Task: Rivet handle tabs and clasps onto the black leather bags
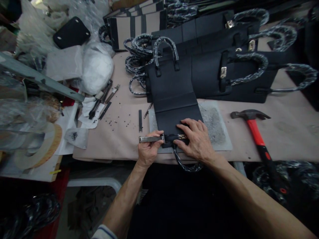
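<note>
A black leather bag panel (174, 99) with a tubular handle at each end lies across the front of the table. My left hand (147, 151) pinches a steel bar-shaped tool (147, 139), which looks like a punch, held nearly level. Its wide end meets a black strap (170, 137) on the panel's near part. My right hand (196, 139) rests on the panel with fingers spread, the thumb and index finger on either side of the strap. Beside them a gold metal fitting (181, 136) shows on the strap. The near handle (189, 167) hangs over the table edge, wrapped in clear plastic.
A worn pale board (216, 126) lies beneath the panel. To the right is a claw hammer (256, 132) with a red and black handle. More bag pieces (211, 71) are stacked behind. Hand tools (104, 98), black specks and a tape roll (37, 146) are at left.
</note>
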Action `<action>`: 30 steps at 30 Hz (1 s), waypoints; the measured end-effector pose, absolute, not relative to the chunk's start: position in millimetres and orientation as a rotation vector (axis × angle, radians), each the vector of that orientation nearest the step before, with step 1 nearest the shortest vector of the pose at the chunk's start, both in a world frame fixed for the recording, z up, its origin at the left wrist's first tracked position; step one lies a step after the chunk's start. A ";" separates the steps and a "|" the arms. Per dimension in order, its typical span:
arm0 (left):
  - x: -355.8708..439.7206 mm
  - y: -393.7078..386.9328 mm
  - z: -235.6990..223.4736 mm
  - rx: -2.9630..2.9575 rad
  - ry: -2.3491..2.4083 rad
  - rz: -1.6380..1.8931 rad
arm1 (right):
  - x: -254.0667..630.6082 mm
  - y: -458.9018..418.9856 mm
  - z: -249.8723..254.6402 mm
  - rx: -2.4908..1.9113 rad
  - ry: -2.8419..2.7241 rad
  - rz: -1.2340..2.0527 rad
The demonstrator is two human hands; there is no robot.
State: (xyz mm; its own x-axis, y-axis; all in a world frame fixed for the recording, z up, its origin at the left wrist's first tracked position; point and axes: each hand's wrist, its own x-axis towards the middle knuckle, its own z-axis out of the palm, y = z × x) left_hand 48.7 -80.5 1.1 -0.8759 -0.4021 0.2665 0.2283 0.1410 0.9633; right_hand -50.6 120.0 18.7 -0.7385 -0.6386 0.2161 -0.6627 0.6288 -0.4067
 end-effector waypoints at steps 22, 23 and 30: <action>58.3 -65.2 -1.6 0.074 -2.121 -1.333 | -49.9 120.1 19.2 1.098 -2.776 0.756; 57.5 -65.8 -1.5 0.059 -2.129 -1.337 | -49.9 120.0 19.1 1.094 -2.775 0.758; 49.9 -73.5 4.1 -0.018 -2.222 -1.366 | -50.7 120.4 17.1 1.088 -2.785 0.782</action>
State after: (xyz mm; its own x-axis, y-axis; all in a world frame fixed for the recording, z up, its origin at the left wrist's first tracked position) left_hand 49.9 -73.5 4.1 -0.8613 -0.2548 0.4396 0.2773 0.4892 0.8269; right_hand -50.7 120.4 17.1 -0.7511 -0.6211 0.2240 -0.6468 0.6243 -0.4381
